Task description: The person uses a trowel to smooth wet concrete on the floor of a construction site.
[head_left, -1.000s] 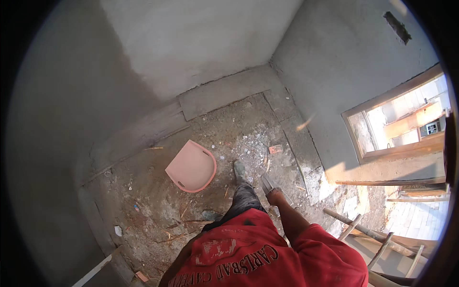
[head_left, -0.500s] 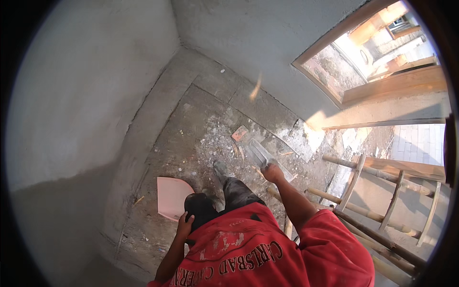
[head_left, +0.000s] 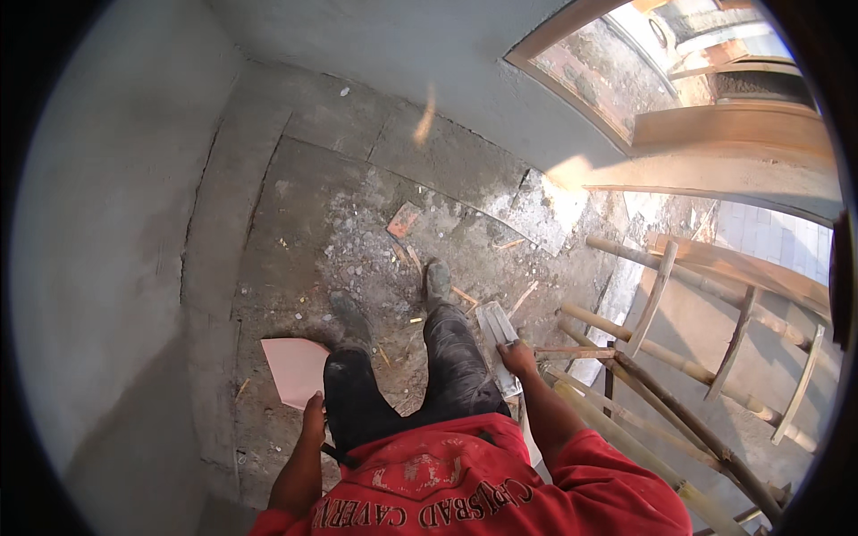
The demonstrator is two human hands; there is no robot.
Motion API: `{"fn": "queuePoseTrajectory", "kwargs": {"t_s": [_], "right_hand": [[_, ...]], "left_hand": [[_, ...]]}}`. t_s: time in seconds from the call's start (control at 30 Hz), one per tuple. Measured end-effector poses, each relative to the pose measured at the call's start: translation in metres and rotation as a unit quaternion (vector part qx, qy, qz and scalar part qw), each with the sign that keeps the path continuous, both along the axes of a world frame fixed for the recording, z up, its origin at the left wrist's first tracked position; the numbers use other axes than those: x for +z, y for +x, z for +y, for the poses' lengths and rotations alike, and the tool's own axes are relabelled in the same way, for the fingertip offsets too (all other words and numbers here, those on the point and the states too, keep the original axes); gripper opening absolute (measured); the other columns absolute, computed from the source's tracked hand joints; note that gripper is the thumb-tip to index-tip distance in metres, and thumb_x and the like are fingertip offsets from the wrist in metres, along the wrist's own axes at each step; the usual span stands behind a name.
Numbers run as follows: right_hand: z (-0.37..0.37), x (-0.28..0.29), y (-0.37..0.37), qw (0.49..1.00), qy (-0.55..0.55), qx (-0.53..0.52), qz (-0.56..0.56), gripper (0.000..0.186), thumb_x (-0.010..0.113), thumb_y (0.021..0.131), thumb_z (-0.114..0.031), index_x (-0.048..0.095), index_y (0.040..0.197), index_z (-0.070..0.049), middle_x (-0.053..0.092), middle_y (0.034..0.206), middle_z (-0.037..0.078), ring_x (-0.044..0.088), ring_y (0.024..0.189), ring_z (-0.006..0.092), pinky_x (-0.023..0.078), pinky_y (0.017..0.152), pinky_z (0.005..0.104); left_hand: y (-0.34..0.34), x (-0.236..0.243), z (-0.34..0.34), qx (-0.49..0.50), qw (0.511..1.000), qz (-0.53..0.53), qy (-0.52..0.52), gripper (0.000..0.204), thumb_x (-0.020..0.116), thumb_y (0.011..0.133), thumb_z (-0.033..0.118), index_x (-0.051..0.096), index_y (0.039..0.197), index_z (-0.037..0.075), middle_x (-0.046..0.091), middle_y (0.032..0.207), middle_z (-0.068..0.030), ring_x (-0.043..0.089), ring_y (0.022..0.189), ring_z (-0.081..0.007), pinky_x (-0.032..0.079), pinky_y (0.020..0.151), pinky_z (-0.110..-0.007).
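Observation:
My right hand [head_left: 517,357] is closed on a flat metal plastering trowel [head_left: 497,335], held beside my right thigh. Its long grey blade is smeared with pale residue. Low by my left thigh, my left hand [head_left: 313,418] is closed at the lower corner of a pale pink sheet [head_left: 293,368]. The sheet has a straight left edge and a crease near the hand. My fingertips there are partly hidden.
A bamboo ladder [head_left: 652,339] and poles lie along the right side. Rubble and a reddish brick piece [head_left: 403,220] litter the floor ahead of my boots [head_left: 438,279]. Grey plastered walls [head_left: 116,196] rise at left and front. A wood-framed opening [head_left: 617,89] is at upper right.
My right hand has drawn the trowel back toward my thigh. My left hand and the pink sheet have shifted left, away from my knee. My legs show straighter, and the view has shifted.

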State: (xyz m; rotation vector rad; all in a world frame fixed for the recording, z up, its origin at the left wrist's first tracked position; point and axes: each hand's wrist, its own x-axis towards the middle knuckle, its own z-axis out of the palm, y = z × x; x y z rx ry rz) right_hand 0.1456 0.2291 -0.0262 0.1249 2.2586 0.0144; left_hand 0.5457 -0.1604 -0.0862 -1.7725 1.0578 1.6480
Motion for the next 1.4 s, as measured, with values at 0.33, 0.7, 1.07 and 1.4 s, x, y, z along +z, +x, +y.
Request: {"fn": "queuePoseTrajectory", "kwargs": {"t_s": [0.33, 0.7, 1.07, 1.4], "right_hand": [[0.047, -0.198, -0.167, 0.995, -0.066, -0.051, 0.059, 0.060, 0.058, 0.091, -0.051, 0.056, 0.105, 0.007, 0.066, 0.096, 0.031, 0.064, 0.097, 0.0465, 0.049, 0.085, 0.0516], [0.072, -0.468, -0.321, 0.921, -0.090, -0.242, 0.293, 0.067, 0.041, 0.100, -0.052, 0.060, 0.093, 0.011, 0.063, 0.090, 0.036, 0.062, 0.091, 0.0506, 0.047, 0.079, 0.0538], [-0.162, -0.542, -0.402, 0.912, -0.215, -0.142, 0.319, 0.048, 0.045, 0.101, -0.037, 0.058, 0.087, 0.008, 0.063, 0.082, 0.036, 0.063, 0.083, 0.0518, 0.050, 0.077, 0.0564], [-0.025, -0.563, -0.381, 0.886, -0.158, -0.211, 0.381, 0.054, 0.045, 0.100, -0.036, 0.061, 0.078, 0.011, 0.062, 0.074, 0.035, 0.063, 0.075, 0.0519, 0.048, 0.067, 0.0553]], "left_hand": [[-0.190, -0.019, 0.008, 0.020, 0.991, 0.062, -0.114, 0.076, 0.048, 0.095, 0.062, 0.040, 0.146, 0.006, 0.049, 0.140, -0.0193, 0.054, 0.121, -0.0337, 0.046, 0.098, -0.044], [-0.331, -0.103, -0.022, -0.396, 0.876, 0.189, -0.200, 0.057, 0.053, 0.097, 0.045, 0.049, 0.136, 0.002, 0.048, 0.138, -0.0220, 0.047, 0.129, -0.0370, 0.036, 0.107, -0.046], [-0.358, -0.144, -0.042, -0.364, 0.831, 0.249, -0.339, 0.052, 0.034, 0.103, 0.035, 0.043, 0.136, -0.005, 0.046, 0.137, -0.0234, 0.047, 0.125, -0.0341, 0.035, 0.107, -0.044], [-0.317, -0.142, -0.015, -0.311, 0.806, 0.212, -0.457, 0.053, 0.035, 0.104, 0.033, 0.045, 0.136, -0.008, 0.048, 0.138, -0.0236, 0.045, 0.130, -0.0350, 0.033, 0.110, -0.043]]}}
